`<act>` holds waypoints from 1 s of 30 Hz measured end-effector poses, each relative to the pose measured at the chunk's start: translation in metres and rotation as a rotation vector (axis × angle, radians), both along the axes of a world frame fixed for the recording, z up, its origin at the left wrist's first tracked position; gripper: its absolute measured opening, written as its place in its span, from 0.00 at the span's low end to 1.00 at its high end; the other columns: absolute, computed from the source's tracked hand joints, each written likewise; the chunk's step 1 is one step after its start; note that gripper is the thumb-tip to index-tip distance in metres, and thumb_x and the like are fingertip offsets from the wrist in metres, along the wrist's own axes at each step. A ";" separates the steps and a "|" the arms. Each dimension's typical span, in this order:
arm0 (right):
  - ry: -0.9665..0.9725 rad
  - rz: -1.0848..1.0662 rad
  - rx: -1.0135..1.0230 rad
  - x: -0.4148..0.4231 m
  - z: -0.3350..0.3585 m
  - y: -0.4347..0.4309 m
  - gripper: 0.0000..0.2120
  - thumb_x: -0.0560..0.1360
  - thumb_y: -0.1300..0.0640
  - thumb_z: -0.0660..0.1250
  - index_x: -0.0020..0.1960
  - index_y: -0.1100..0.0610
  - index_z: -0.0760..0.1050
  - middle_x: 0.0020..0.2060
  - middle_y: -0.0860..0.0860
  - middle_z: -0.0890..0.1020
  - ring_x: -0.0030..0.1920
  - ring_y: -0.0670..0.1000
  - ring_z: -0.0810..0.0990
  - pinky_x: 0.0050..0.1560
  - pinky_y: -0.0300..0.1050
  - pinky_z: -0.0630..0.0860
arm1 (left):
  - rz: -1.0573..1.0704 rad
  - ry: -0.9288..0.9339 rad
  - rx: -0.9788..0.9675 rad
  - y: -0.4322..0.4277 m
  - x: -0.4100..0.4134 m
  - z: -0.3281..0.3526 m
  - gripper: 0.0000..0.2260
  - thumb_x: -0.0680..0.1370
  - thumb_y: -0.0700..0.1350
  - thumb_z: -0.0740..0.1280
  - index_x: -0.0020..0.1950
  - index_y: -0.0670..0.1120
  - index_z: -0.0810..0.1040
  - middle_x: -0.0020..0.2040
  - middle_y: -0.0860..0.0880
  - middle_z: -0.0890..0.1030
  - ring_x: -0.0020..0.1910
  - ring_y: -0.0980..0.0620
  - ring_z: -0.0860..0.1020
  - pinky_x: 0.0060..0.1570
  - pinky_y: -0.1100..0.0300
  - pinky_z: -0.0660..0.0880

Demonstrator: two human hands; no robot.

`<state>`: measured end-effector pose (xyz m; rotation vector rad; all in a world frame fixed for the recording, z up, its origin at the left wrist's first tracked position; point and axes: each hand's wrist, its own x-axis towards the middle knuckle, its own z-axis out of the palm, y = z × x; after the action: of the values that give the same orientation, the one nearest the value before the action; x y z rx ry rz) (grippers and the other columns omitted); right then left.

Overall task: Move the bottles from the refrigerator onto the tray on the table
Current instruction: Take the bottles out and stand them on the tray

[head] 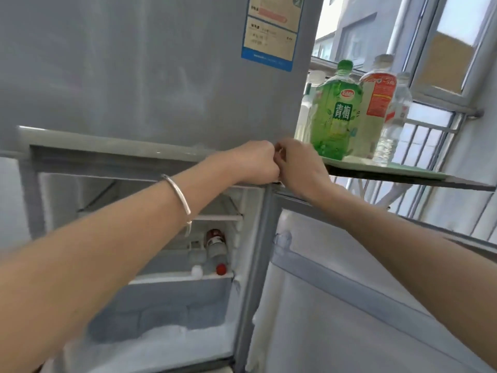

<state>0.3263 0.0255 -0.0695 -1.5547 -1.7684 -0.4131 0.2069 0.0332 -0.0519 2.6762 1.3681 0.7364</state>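
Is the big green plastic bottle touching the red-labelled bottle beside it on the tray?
Cannot tell. In the head view the green bottle overlaps the red-labelled bottle, hiding any gap between them.

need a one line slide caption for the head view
Both hands meet at the open fridge door's top edge; bottles on the tray, more inside.

daylight from window (443,49), blown out | soft overall blur | wide-angle bending at edges

Bright barred window (441,76) right; daylight floods in.
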 end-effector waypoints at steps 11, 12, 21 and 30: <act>-0.259 0.101 -0.814 -0.097 -0.180 0.087 0.18 0.79 0.56 0.61 0.67 0.60 0.73 0.63 0.59 0.79 0.63 0.59 0.78 0.60 0.49 0.75 | 0.198 0.449 -0.451 0.080 -0.084 -0.172 0.14 0.78 0.45 0.64 0.61 0.41 0.78 0.60 0.43 0.81 0.56 0.45 0.79 0.61 0.51 0.75; -0.281 0.105 -0.851 -0.100 -0.197 0.096 0.19 0.79 0.57 0.60 0.69 0.59 0.71 0.64 0.60 0.77 0.64 0.60 0.76 0.62 0.50 0.73 | 0.200 0.408 -0.487 0.087 -0.088 -0.189 0.14 0.79 0.44 0.62 0.63 0.41 0.77 0.62 0.43 0.80 0.56 0.46 0.78 0.62 0.51 0.74; -0.268 0.087 -0.982 -0.107 -0.298 0.161 0.25 0.78 0.60 0.59 0.74 0.53 0.61 0.65 0.59 0.74 0.64 0.59 0.75 0.60 0.50 0.73 | 0.331 0.114 -0.520 0.123 -0.114 -0.262 0.22 0.77 0.39 0.61 0.72 0.43 0.67 0.70 0.42 0.72 0.68 0.44 0.71 0.66 0.54 0.70; -0.267 0.013 -0.613 -0.108 -0.288 0.145 0.29 0.71 0.71 0.64 0.68 0.56 0.63 0.60 0.61 0.71 0.59 0.61 0.72 0.49 0.51 0.74 | 0.357 0.022 -0.551 0.125 -0.124 -0.269 0.29 0.77 0.41 0.62 0.78 0.44 0.57 0.76 0.43 0.63 0.74 0.45 0.64 0.71 0.55 0.64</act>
<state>0.2187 0.1707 -0.3576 -1.9693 -2.2509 -0.0655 0.0834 0.1582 -0.3212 2.0499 1.7647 0.2798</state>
